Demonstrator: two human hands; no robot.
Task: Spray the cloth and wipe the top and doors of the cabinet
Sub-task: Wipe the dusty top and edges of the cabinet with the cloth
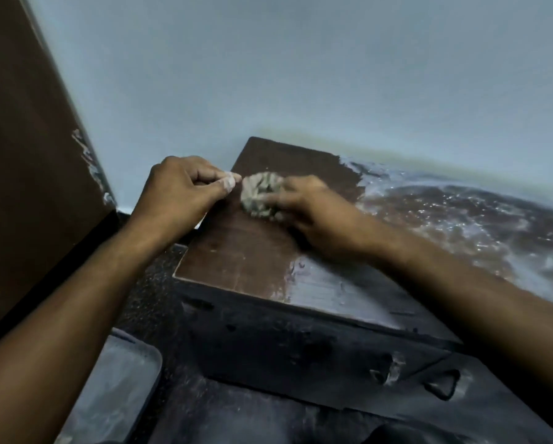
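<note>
Right hand (304, 213) seemingly on cloth (261, 194)

Free room and obstacles on the cabinet top (236, 261). The pale wall (300, 75) closes off the far edge, and a brown panel (19, 155) rises at the left, leaving a narrow gap beside the cabinet's left edge. The near-left part of the top is bare. The crumpled cloth (260, 193) sits near the far-left corner, flanked by the left hand (179, 193) and right hand (310, 213). A dusty tray (118, 389) occupies the floor at lower left.
</note>
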